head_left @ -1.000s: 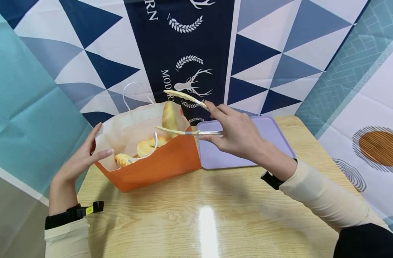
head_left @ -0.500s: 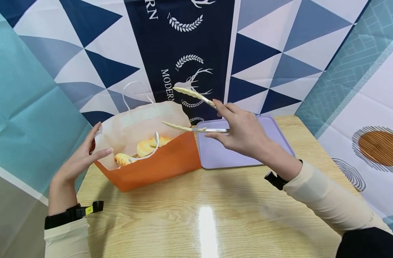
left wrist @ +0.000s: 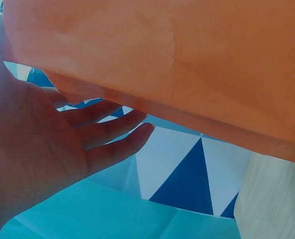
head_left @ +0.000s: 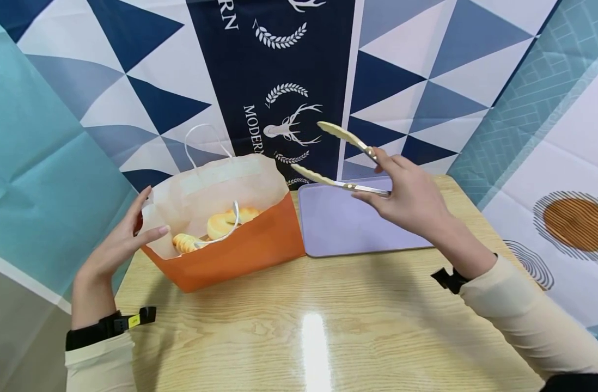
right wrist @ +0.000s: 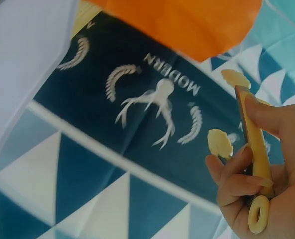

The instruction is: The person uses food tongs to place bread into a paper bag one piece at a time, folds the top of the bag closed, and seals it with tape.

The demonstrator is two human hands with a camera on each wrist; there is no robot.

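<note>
My left hand [head_left: 113, 242] holds the left side of an orange paper bag [head_left: 235, 250], its thumb over the pale lining at the mouth. In the left wrist view, the other fingers [left wrist: 112, 130] reach along the bag's outer side. Inside the bag lie a ridged bread roll [head_left: 185, 243] and round golden bread [head_left: 220, 224], partly crossed by a white handle. My right hand [head_left: 412, 190] grips a pair of food tongs [head_left: 345, 185] over the tray; their cream tips are spread with nothing between them. In the right wrist view, the tongs' yellow handle [right wrist: 259, 154] lies in the curled fingers.
Right of the bag, a lilac tray [head_left: 328, 228] lies on the wooden table [head_left: 250, 326], partly under the right hand and tongs. A patterned cloth [head_left: 274, 65] hangs behind the table.
A long yellow bread between the tongs a second ago has dropped out of sight into the bag. The right hand has moved right with the tongs spread. My left hand has stayed put.
</note>
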